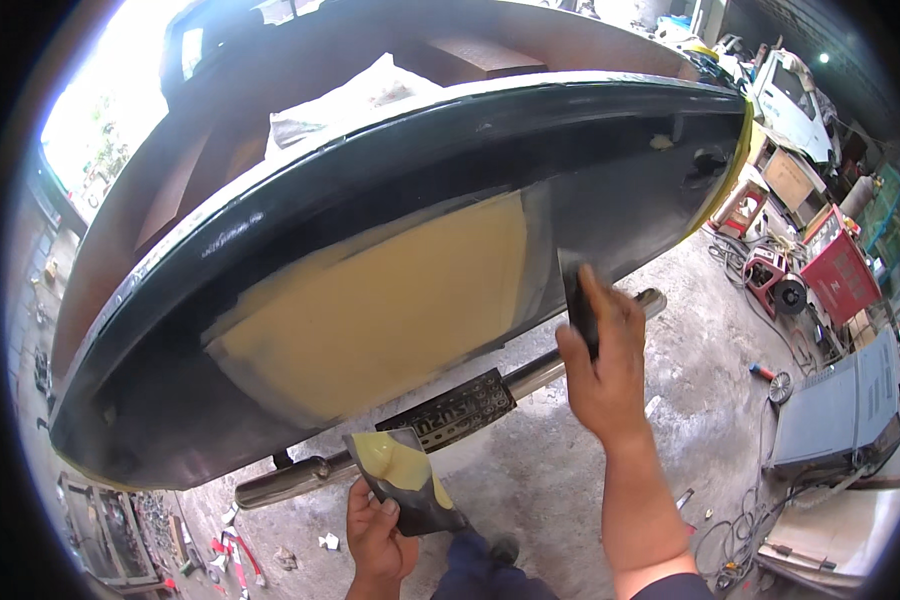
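Observation:
In front of me is the dark tailgate (620, 200) of a vehicle, with a broad tan patch of body filler (390, 300) across its middle. My left hand (375, 535) grips a dark flat mixing board (422, 505) by its near edge, low in front of the bumper. A lump of yellow filler (390, 460) lies on that board. My right hand (610, 360) holds a dark flat filler spreader (580, 310), its tip pointing up, right of the tan patch. Whether the spreader touches the tailgate, I cannot tell.
A chrome bumper (540, 375) with a dark plate (460, 410) runs below the tailgate. White sheeting (350, 100) lies on its top edge. At right stand a red box (840, 265), a grey cabinet (835, 400) and cables (735, 540). Scraps (235, 550) litter the floor at lower left.

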A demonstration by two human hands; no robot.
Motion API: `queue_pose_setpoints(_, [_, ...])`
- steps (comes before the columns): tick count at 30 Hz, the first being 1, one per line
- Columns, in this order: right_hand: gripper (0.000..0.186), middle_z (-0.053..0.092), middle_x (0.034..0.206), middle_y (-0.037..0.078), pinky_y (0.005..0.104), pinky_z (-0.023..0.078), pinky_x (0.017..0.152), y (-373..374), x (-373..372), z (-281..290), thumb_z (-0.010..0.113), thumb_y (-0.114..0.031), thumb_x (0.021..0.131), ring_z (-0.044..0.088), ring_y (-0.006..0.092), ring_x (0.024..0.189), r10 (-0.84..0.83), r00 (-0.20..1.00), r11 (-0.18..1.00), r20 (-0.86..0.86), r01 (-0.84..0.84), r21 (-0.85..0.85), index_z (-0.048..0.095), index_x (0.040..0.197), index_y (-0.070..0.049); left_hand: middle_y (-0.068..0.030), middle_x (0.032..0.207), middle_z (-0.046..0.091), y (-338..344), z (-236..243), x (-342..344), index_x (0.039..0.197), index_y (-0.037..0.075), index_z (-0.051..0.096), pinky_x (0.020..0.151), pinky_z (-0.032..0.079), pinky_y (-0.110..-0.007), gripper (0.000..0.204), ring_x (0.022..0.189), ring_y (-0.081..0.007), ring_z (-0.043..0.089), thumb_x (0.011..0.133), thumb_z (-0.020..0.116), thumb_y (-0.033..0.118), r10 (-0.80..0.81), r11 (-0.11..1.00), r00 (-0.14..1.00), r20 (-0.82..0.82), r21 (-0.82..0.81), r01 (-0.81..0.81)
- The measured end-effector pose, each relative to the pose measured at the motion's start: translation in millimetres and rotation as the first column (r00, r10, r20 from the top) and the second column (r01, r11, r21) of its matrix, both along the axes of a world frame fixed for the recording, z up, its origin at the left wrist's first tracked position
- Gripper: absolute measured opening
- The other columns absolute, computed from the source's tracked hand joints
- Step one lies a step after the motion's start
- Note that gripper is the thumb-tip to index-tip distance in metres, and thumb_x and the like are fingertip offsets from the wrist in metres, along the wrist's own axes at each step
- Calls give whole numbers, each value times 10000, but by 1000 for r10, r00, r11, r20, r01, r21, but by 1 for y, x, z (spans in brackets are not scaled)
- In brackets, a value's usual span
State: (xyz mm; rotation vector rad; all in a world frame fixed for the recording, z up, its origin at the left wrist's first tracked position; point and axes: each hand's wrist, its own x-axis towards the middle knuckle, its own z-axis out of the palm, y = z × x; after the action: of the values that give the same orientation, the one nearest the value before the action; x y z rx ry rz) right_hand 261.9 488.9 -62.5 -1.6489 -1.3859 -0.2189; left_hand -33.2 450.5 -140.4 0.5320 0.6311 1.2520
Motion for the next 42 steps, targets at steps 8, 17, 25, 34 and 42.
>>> queue_pose_setpoints(8, [493,653,1336,152,502,383,1057,47,-2,46,636,-131,904,522,386,1240,-95,995,995,-14,95,-11,573,1382,-28,-228,1394,553,11,13,-16,1407,-31,418,1167,376,-505,524,1320,-336,536,907,574,-16,-82,996,995,-53,13,83])
queue_pose_setpoints(17, [449,670,1259,183,467,454,1010,57,-54,45,665,-100,889,561,408,1150,-52,989,998,136,48,34,618,1324,1,-170,1376,582,30,17,-21,1389,13,473,1149,417,-460,514,1280,-295,574,885,567,-31,-100,993,995,-27,58,102])
queue_pose_setpoints(25, [509,626,1379,150,446,360,1148,-23,-80,34,696,-134,918,520,342,1330,690,297,631,-661,-693,347,569,1401,-34,-184,1422,537,46,57,9,1450,2,404,1176,368,-495,561,1341,-321,517,908,547,-14,-41,991,998,51,131,34])
queue_pose_setpoints(34, [452,654,1322,145,423,408,1091,-67,-43,-7,713,-84,827,569,338,1247,357,851,904,-386,-418,-85,675,1277,-91,-167,1407,548,59,68,50,1462,29,382,1150,391,-447,481,1310,-265,537,993,479,-17,43,955,999,-24,296,-34])
queue_pose_setpoints(42, [321,689,1307,10,451,363,993,-53,-47,13,691,-108,803,574,266,1224,432,885,891,174,-388,-236,742,1120,-132,-177,1329,609,51,63,75,1470,16,362,1099,445,-421,510,1221,-258,598,983,504,-43,181,927,951,-249,367,-81])
